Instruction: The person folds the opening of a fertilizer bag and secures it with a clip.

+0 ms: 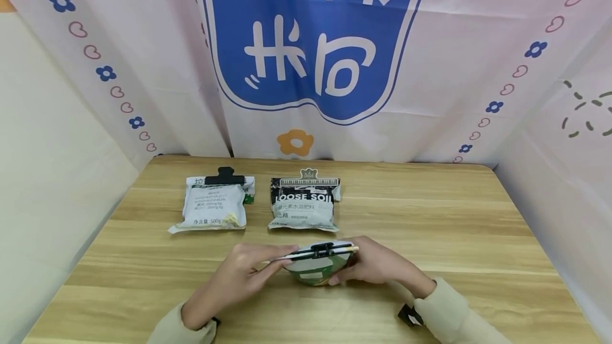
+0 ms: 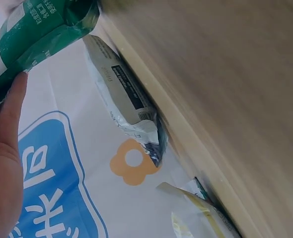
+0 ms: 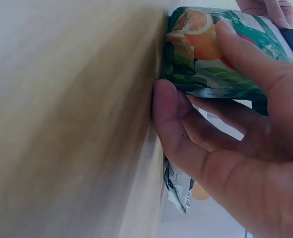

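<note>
A green and white bag [image 1: 313,272] stands upright near the table's front middle, a black clip [image 1: 322,250] across its folded top. Fingers and thumb of my left hand [image 1: 241,272] pinch the left end of that top edge. My right hand [image 1: 380,263] holds the bag's right side, thumb in front. In the right wrist view the bag [image 3: 201,37] shows printed orange fruit, and the right thumb presses on its face while the other fingers curl beneath. The left wrist view catches part of the left hand [image 2: 5,153] against the green bag [image 2: 42,34].
Behind lie a white bag [image 1: 212,206] with a black clip [image 1: 226,177] and a black-and-white bag [image 1: 304,208] marked LOOSE SOIL, with a ruler-like clip [image 1: 309,179]. A small black object [image 1: 409,315] is beside the right sleeve. A printed curtain [image 1: 459,57] hangs behind the wooden table [image 1: 454,227].
</note>
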### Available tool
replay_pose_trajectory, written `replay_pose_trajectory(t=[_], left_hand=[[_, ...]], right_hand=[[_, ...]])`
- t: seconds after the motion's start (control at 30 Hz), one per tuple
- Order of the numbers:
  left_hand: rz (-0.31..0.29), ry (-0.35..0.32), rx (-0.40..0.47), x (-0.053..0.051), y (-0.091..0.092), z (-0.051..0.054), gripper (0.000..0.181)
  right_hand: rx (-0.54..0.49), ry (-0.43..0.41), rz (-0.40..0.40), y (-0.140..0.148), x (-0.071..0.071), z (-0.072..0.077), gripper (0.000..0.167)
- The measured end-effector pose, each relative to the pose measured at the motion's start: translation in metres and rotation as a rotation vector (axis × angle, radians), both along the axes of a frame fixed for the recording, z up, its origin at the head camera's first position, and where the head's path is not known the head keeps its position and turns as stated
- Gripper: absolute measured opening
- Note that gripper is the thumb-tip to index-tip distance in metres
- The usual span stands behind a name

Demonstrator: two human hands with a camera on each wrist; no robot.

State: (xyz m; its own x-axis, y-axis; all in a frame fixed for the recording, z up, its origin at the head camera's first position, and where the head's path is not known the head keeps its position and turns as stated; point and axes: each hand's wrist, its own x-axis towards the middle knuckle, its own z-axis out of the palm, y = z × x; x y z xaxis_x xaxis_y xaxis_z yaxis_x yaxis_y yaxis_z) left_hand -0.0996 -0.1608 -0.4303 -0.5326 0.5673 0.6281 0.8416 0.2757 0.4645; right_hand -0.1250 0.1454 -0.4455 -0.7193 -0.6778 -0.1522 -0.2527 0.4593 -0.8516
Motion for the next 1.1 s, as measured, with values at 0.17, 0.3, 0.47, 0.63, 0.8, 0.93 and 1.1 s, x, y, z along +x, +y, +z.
replay_pose_trajectory(t=[0.17,0.3,0.47,0.63,0.8,0.93,1.1], left_hand=[[-0.016,0.022,0.025,-0.003,0.005,0.001,0.022],[-0.027,0.029,0.046,-0.006,0.010,0.004,0.020],[-0.042,-0.018,0.077,-0.015,0.020,0.013,0.023],[-0.055,-0.039,0.087,-0.026,0.032,0.021,0.023],[-0.063,-0.032,0.110,-0.035,0.047,0.028,0.020],[-0.083,-0.028,0.137,-0.042,0.060,0.033,0.021],[-0.090,-0.037,0.135,-0.051,0.075,0.039,0.021]], right_hand=[[-0.041,-0.019,-0.007,0.004,0.004,0.000,0.042],[-0.064,0.004,-0.022,0.009,0.008,0.003,0.045],[-0.093,-0.006,-0.061,0.021,0.013,0.013,0.047],[-0.085,-0.019,-0.129,0.034,0.016,0.022,0.057],[-0.059,-0.041,-0.176,0.045,0.017,0.028,0.057],[-0.055,-0.026,-0.201,0.055,0.017,0.033,0.063],[-0.036,-0.012,-0.244,0.072,0.016,0.041,0.063]])
